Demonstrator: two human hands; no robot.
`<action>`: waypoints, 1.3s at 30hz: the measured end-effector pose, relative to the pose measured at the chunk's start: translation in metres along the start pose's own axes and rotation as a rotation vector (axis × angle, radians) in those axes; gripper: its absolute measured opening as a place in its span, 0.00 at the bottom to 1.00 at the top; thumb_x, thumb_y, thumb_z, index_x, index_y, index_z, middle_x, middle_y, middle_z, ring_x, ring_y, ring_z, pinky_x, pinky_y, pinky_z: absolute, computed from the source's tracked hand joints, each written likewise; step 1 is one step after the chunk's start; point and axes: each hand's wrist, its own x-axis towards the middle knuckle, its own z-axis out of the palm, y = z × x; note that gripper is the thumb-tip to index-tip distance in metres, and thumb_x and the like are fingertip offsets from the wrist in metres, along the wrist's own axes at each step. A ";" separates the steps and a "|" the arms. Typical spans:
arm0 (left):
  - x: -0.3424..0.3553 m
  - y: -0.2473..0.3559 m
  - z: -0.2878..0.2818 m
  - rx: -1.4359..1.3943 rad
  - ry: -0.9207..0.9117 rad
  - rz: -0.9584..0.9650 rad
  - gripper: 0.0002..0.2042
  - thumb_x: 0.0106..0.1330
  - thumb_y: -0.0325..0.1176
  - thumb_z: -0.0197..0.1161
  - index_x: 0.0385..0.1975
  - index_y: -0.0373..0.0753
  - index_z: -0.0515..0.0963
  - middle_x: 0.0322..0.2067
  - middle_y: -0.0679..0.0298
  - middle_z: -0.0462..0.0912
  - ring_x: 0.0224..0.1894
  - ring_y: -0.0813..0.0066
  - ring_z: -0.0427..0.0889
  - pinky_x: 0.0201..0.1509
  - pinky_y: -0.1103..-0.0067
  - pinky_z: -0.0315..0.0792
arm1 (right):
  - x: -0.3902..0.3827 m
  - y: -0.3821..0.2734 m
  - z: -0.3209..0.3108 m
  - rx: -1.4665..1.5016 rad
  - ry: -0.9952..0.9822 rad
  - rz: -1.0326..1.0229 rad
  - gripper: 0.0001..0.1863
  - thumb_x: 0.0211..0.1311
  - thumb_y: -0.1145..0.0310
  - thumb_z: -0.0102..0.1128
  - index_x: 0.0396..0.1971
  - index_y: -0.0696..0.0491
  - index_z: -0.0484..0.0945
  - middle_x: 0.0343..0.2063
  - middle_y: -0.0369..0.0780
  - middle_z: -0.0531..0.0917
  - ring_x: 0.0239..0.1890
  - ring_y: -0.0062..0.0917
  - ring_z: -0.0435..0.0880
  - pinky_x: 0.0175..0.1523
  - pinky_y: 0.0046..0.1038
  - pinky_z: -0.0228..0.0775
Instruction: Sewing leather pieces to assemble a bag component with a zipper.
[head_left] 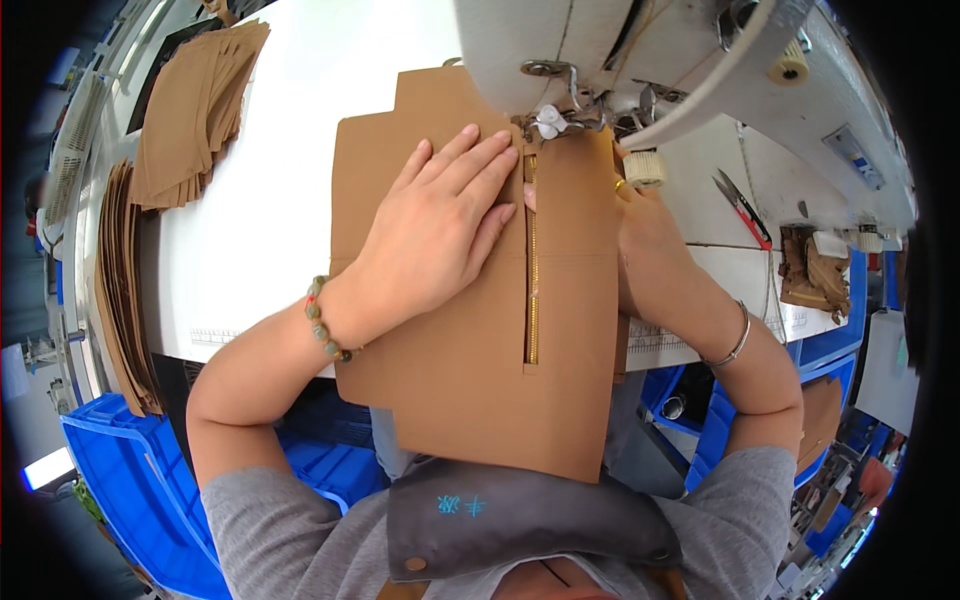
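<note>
A brown, leather-like panel [450, 370] with stepped corners lies under the sewing machine's head, its lower end hanging over the table edge towards me. A gold-toothed zipper [534, 290] runs lengthwise in a slot in it. My left hand [455, 205] rests flat on the panel left of the zipper, fingers stretched out and fingertips close to the presser foot [550, 123]. At the panel's right edge my right hand [645, 220] holds it; most of its fingers are hidden by the panel. A bit of fingertip shows through the slot.
The white sewing machine [850, 110] arches over the right side. Red-handled thread snips [745, 212] and brown scraps [815, 270] lie right on the white table [270, 230]. Stacked brown pieces [200, 115] stand at left, with blue bins [140, 490] below.
</note>
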 end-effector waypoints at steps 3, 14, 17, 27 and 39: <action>0.002 -0.003 0.004 0.003 0.039 0.006 0.24 0.75 0.34 0.61 0.69 0.35 0.72 0.69 0.52 0.75 0.75 0.49 0.68 0.76 0.52 0.62 | 0.002 -0.001 0.000 -0.019 0.025 -0.030 0.27 0.63 0.62 0.64 0.64 0.46 0.80 0.54 0.42 0.85 0.58 0.37 0.83 0.76 0.57 0.56; -0.002 -0.004 0.001 -0.111 0.030 0.024 0.22 0.75 0.32 0.61 0.67 0.36 0.75 0.68 0.56 0.77 0.73 0.50 0.70 0.77 0.50 0.62 | 0.001 0.001 0.004 -0.095 0.050 -0.041 0.27 0.62 0.61 0.67 0.62 0.46 0.81 0.54 0.40 0.85 0.58 0.36 0.84 0.76 0.56 0.55; -0.002 -0.003 0.000 -0.108 0.029 0.030 0.21 0.74 0.31 0.61 0.66 0.35 0.76 0.67 0.55 0.77 0.73 0.50 0.71 0.77 0.51 0.62 | 0.000 0.000 0.004 -0.077 0.040 -0.028 0.27 0.62 0.61 0.66 0.62 0.46 0.81 0.54 0.40 0.85 0.58 0.35 0.84 0.76 0.56 0.56; -0.002 -0.001 -0.003 -0.124 0.018 0.042 0.20 0.74 0.29 0.60 0.65 0.34 0.77 0.67 0.54 0.78 0.72 0.50 0.72 0.77 0.54 0.63 | 0.000 -0.006 -0.003 0.009 0.018 0.020 0.28 0.61 0.58 0.67 0.63 0.47 0.81 0.55 0.41 0.85 0.60 0.37 0.83 0.76 0.58 0.56; 0.000 -0.001 -0.003 -0.019 -0.005 0.081 0.21 0.73 0.27 0.60 0.66 0.35 0.77 0.69 0.58 0.76 0.73 0.52 0.72 0.76 0.53 0.65 | 0.000 -0.003 -0.001 -0.034 0.014 0.005 0.27 0.64 0.63 0.62 0.64 0.48 0.79 0.55 0.44 0.84 0.60 0.39 0.83 0.76 0.58 0.55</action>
